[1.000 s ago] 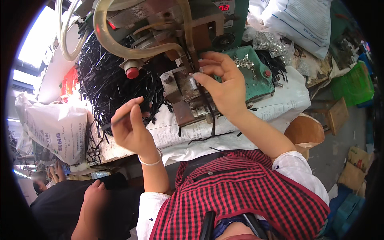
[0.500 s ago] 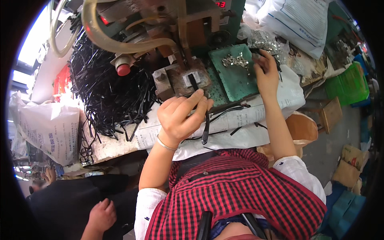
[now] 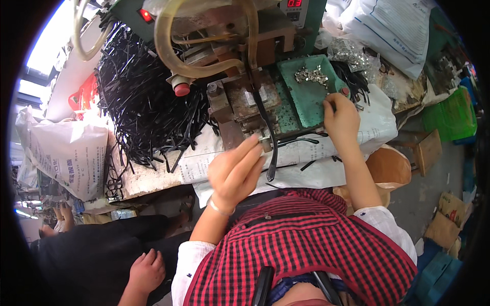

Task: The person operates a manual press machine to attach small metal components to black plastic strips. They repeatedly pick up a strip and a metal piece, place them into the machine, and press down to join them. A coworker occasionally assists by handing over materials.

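A long black strip shaped like an eyeglass temple (image 3: 268, 120) hangs from the metal block (image 3: 240, 102) of a bench machine, its ridged end toward me. My left hand (image 3: 236, 173), slightly blurred, is just left of the strip, fingers stretched out and apart from it. My right hand (image 3: 343, 120) is at the near right corner of the green tray (image 3: 306, 109), thumb and fingers curled in. Whether something small is between them is hidden. A red button (image 3: 345, 92) shows just beyond its knuckles. Small silvery metal pieces (image 3: 312, 75) are heaped in the tray.
A large pile of black strips (image 3: 148, 102) covers the bench's left. Clear hoses (image 3: 171, 51) loop over the machine, near another red button (image 3: 181, 87). White sacks (image 3: 66, 158) stand left and back right. A co-worker's hand (image 3: 147, 270) is at lower left.
My left hand has let go of the black temple and drawn back from it. My right hand has come nearer from beside the right button, its fingers now curled. The view has shifted slightly.
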Motion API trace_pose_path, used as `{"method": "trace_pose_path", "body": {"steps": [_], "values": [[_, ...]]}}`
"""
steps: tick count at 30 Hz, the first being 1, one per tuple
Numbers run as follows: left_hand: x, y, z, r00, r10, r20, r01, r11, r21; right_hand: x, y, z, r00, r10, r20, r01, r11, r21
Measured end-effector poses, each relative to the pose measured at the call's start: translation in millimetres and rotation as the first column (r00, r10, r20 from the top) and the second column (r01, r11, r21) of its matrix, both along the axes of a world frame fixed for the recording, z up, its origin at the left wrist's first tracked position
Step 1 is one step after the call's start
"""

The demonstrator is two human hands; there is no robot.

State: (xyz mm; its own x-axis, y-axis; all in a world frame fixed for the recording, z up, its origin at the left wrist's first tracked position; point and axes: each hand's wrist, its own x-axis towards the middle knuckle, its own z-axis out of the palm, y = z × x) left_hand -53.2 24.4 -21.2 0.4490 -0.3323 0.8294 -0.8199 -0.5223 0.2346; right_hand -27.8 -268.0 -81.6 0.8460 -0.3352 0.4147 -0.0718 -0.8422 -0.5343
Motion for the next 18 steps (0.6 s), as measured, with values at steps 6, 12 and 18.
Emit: {"method": "trace_pose_path", "body": {"steps": [6, 12, 18], "values": [[33, 61, 46, 0.881, 0.472, -0.028, -0.473, 0.878, -0.074, -10, -4, 8, 0.986, 0.007, 0.164, -0.051, 0.962, 0.268], [129, 89, -30, 0.619, 0.785, 0.025, -0.677, 0.517, 0.523, 18, 31, 23, 0.965, 0.150, 0.215, -0.213, 0.928, 0.305], [130, 82, -38, 0.717, 0.697, 0.011, -0.661, 0.674, 0.330, -9, 8, -3, 0.967, 0.063, 0.247, -0.117, 0.970, 0.211]]}}
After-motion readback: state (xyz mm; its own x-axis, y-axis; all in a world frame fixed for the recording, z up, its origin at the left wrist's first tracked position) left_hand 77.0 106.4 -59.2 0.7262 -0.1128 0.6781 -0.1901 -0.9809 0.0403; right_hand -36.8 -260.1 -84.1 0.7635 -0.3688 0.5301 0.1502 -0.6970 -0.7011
